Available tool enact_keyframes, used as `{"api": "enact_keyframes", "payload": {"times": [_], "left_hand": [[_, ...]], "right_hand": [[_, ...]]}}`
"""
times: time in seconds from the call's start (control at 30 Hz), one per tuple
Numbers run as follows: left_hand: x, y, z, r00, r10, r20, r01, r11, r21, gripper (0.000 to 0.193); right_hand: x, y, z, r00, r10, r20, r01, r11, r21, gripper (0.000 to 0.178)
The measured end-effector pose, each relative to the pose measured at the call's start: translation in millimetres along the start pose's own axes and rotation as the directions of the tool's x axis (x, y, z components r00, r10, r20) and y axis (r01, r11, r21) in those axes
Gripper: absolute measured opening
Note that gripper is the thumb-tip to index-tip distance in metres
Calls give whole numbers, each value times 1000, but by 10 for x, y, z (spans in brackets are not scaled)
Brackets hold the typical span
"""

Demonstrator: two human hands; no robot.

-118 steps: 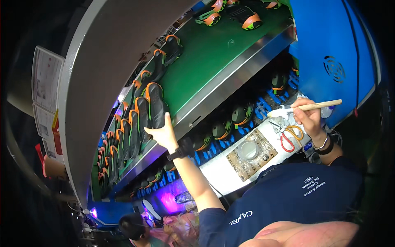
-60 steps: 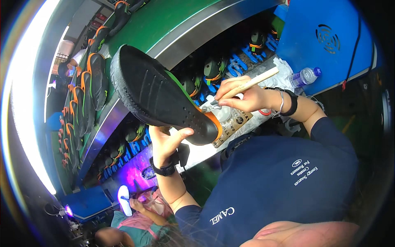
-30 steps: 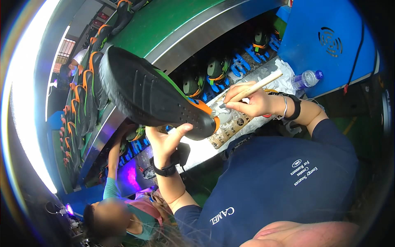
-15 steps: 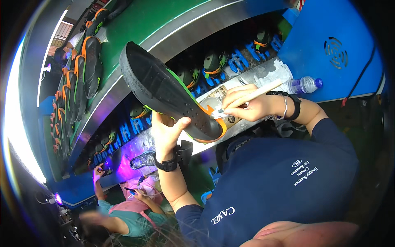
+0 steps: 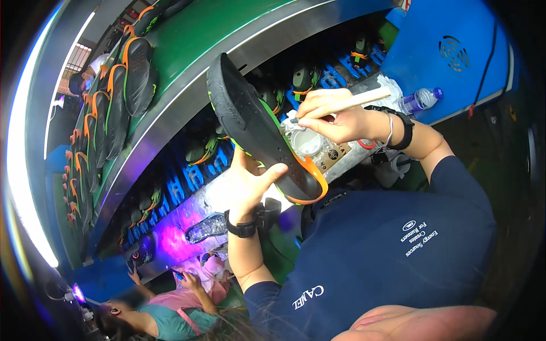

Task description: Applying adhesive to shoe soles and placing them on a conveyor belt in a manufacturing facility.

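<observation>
My left hand [image 5: 249, 184] grips a black shoe sole [image 5: 250, 122] with orange and green edging from below, its thumb along the near side. The sole is held up at a slant, its orange-edged end toward me. In my right hand [image 5: 333, 119] is a brush [image 5: 367, 99] with a thick pale handle, pinched between thumb and fingers. The brush's tip is near a round white container [image 5: 306, 141] beyond the sole, and apart from the sole. Whether the tip touches the container cannot be seen clearly.
Black and orange soles [image 5: 139, 74] line the green conveyor [image 5: 193, 34] at left. Below it, shoes stand among blue holders [image 5: 193, 176]. A water bottle [image 5: 421, 100] lies near the blue machine [image 5: 455, 34]. A co-worker [image 5: 170, 312] in pink and teal is at lower left.
My right hand has drawn the brush off the sole's orange-edged end, up and left toward the container. My left hand and the sole have shifted right, the sole tilting more upright.
</observation>
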State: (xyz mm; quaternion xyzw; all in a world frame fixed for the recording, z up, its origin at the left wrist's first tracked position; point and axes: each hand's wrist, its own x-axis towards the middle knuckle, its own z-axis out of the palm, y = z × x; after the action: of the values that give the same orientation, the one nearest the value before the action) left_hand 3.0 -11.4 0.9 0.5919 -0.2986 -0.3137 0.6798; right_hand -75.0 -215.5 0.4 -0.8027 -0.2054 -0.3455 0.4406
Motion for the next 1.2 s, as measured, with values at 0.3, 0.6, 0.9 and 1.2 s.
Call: {"api": "enact_keyframes", "payload": {"times": [0.3, 0.6, 0.9, 1.2], "left_hand": [[-153, -44, -228, 992, 40, 121, -35, 998, -48, 69], [-157, -43, -230, 991, 49, 125, -43, 998, -46, 67], [386, 247, 227, 990, 25, 140, -7, 992, -129, 61], [2923, 1196, 1167, 956, 45, 290, 11, 982, -189, 69]], "right_hand": [[294, -100, 146, 994, -83, -73, 66, 977, -204, 9], [147, -166, 162, 987, -162, -7, 152, 937, -313, 7], [-508, -611, -621, 939, 225, -258, -225, 974, 32, 3], [-1333, -851, -1437, 546, 462, -699, -347, 884, 313, 11]]}}
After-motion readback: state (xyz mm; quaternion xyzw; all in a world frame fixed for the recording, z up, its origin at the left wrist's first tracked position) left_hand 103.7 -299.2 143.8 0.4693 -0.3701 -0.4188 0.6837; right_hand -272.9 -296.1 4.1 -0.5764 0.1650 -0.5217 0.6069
